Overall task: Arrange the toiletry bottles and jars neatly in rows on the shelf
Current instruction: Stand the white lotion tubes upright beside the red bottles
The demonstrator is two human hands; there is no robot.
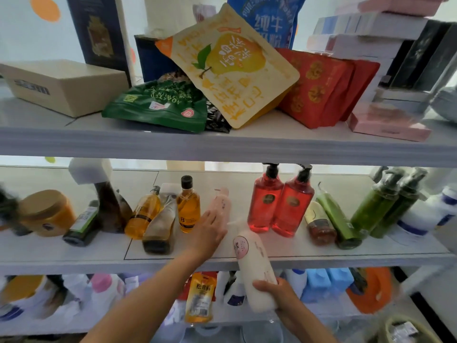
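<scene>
I'm gripping a white bottle (257, 271) in my right hand (277, 295) | left hand (207, 233) lying open against a pink bottle (222, 204) | red bottles (279, 204) standing full.

On the top shelf (222, 144) we see a tan box (66, 85) on the left. Next to it lies a green bag (158, 107). A big yellow bag with a pear on it (230, 68) leans over the green one. Red bags (326, 87) stand just beside it. A pink box (388, 125) lies flat on the right. A blue bag (267, 18) stands at the back.
</scene>
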